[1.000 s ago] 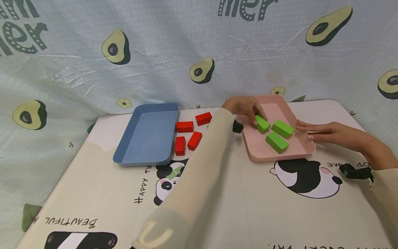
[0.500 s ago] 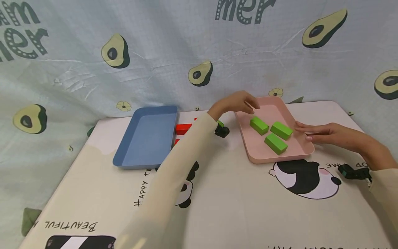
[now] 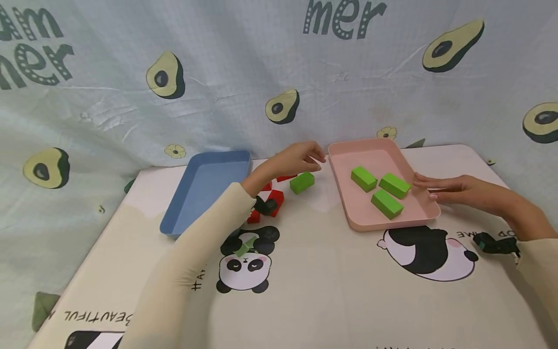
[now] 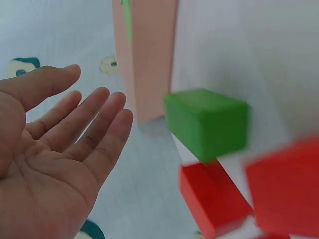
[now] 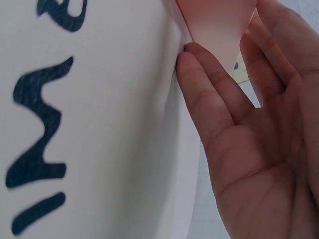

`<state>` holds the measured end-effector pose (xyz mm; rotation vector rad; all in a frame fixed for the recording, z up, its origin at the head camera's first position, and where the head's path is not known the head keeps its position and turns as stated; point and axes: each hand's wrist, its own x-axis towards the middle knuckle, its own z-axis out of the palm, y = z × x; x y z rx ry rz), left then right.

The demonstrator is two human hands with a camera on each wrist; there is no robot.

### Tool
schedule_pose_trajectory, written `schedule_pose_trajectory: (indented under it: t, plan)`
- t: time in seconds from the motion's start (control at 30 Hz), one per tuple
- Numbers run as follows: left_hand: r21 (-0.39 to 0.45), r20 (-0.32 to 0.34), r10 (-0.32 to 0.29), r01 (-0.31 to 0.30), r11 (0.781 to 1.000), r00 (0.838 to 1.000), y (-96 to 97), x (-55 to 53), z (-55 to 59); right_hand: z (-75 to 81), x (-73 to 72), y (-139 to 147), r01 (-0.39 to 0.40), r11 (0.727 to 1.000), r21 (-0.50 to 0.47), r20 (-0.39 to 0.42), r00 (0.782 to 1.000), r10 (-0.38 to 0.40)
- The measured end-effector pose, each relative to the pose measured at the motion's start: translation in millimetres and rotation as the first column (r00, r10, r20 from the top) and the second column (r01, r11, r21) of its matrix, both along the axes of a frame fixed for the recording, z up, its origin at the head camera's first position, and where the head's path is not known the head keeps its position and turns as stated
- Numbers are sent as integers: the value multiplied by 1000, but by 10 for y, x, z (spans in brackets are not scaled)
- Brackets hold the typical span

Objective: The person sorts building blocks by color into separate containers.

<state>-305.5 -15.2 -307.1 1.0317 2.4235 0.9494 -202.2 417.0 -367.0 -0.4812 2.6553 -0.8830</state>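
My left hand (image 3: 296, 159) hovers above a loose green block (image 3: 302, 182) between the two trays, holding nothing. In the left wrist view its fingers (image 4: 94, 119) reach out relaxed, beside the green block (image 4: 207, 122). My right hand (image 3: 464, 188) rests its fingertips on the right side of the pink tray (image 3: 356, 220). The right wrist view has its fingers (image 5: 204, 89) right at the wall of the pink tray (image 5: 219, 30). Three green blocks lie in that tray, one of them a green block (image 3: 387, 203) nearest the front.
A blue tray (image 3: 174, 213) stands at the left, partly behind the left sleeve (image 3: 187, 261). Several red blocks (image 3: 274, 201) sit beside it, partly covered by the left wrist and its camera. A printed curtain (image 3: 226, 87) hangs behind the table.
My left hand has let go of a green block in the pink tray and moved left, out over the loose green block. The right hand stays at the tray's side.
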Motion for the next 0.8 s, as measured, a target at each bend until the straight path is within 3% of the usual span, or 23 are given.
schedule_pose_trajectory:
  t: [0.17, 0.4, 0.8]
  plan:
    - [-19, -22, 58, -58, 998, 998, -238, 90, -83, -2, 14, -16, 5, 1000, -1, 13, 1000, -5]
    - [-19, -7, 142, -142, 990, 990, -425, 243, -180, -12, 14, -13, -5, 1000, 3, 5, 1000, 5]
    - [29, -19, 256, -255, 966, 966, -564, 316, -325, -21, -5, -8, 2, 1000, 15, -11, 1000, -2]
